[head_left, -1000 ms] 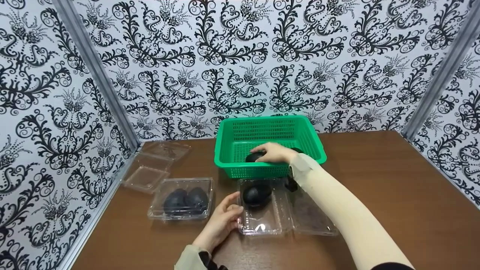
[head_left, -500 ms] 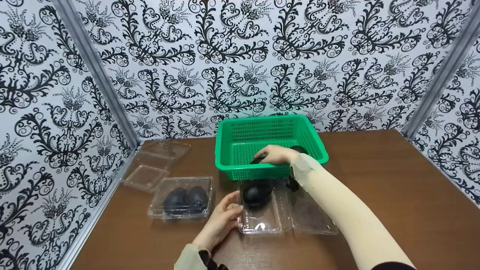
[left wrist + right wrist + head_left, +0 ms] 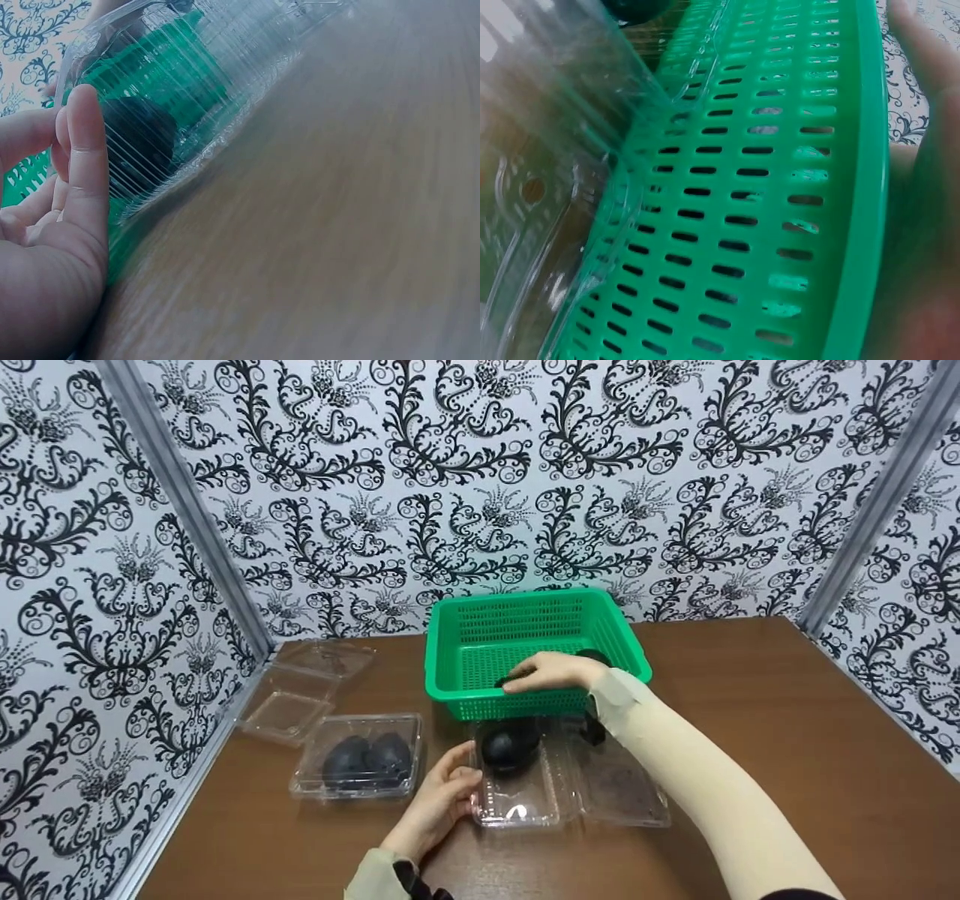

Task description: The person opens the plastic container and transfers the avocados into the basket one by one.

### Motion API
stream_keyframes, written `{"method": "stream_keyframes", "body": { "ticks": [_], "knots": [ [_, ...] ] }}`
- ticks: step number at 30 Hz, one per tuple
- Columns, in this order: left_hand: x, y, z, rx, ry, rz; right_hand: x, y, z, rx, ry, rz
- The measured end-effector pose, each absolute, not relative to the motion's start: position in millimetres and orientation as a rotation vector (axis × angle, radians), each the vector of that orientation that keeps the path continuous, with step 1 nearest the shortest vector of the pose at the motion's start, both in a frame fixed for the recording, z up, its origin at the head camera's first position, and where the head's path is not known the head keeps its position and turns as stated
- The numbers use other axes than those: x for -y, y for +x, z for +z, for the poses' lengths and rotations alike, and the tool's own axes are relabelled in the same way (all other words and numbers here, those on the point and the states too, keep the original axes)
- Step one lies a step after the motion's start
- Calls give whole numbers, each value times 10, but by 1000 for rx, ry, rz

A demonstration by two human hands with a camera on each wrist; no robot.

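My left hand (image 3: pixel 442 795) pinches the left rim of an open clear plastic clamshell (image 3: pixel 517 806) between thumb and fingers; the left wrist view shows the fingers (image 3: pixel 88 142) at its ribbed wall. One dark avocado (image 3: pixel 510 744) lies in the back of that clamshell's base. Its lid (image 3: pixel 626 795) is laid out to the right, partly under my right forearm. My right hand (image 3: pixel 551 671) reaches over the front rim of the green basket (image 3: pixel 450 694) and grips another dark avocado (image 3: pixel 502 682), mostly hidden by the fingers. Behind the wrist, a further avocado (image 3: pixel 594 655) shows in the basket.
To the left stands a closed clamshell (image 3: pixel 356 789) with two dark avocados inside. Behind it lie open clear clamshells (image 3: pixel 289 712). The basket stands near the patterned back wall (image 3: pixel 480 510), on a brown wooden table (image 3: pixel 750 720).
My right hand has sunk lower into the basket and shifted toward the front rim; the avocado under it is now more hidden. My left hand keeps its hold on the clamshell.
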State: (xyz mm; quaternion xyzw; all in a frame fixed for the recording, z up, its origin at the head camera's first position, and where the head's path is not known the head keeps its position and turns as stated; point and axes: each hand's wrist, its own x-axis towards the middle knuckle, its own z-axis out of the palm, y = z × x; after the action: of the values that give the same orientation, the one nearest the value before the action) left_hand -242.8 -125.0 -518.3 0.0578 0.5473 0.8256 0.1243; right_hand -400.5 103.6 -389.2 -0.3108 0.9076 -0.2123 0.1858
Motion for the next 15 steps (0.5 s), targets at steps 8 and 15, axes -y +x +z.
{"method": "stream_keyframes", "body": {
  "ticks": [8,15],
  "knots": [
    [1248,-2419,-5192,-1594,177,2408,-1078,-3970,-3951,-2564,-861,-644],
    [1246,-2430,-5186,-1587,179,2415,-1066,-3958,-3970,-2612,-841,-639]
  ]
}}
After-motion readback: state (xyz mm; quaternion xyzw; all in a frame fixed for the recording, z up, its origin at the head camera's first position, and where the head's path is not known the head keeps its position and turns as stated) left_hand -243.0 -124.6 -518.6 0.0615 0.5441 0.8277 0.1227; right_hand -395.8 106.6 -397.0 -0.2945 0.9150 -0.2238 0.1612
